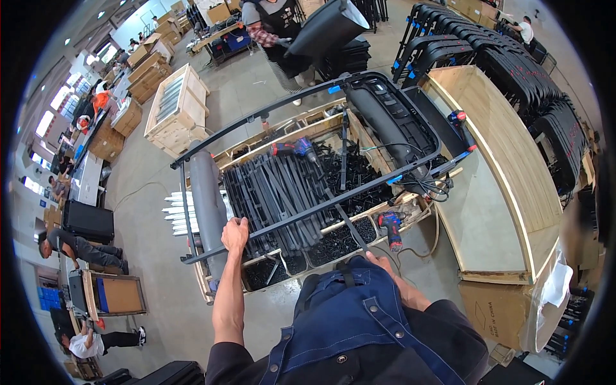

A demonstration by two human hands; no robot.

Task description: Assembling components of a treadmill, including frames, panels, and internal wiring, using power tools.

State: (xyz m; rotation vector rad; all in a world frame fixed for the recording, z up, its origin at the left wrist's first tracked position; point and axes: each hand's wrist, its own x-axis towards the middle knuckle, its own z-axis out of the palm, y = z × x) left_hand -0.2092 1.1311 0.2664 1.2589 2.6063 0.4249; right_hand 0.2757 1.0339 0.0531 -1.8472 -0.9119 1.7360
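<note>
A large black rectangular frame point(301, 223) lies across a wooden crate. My left hand point(235, 235) is closed round its near rail, toward the left end. Down by my apron, my right hand point(385, 266) is closed at the near end of a flat black strip point(350, 224), its fingers partly hidden. That strip slants away over the crate. Beneath the frame lie many long black bars point(276, 199) and a heap of small black parts point(359, 168). A grey-black roll point(206, 192) sits at the frame's left end, a black moulded panel point(391, 115) at its right.
Cordless drills rest on the bars point(296, 151), at the crate's near edge point(390, 230) and at the right point(459, 122). A pale wooden box point(507, 192) stands right, with stacked black frames point(507, 77) behind. Across the crate, a person point(279, 38) holds a black panel point(328, 27).
</note>
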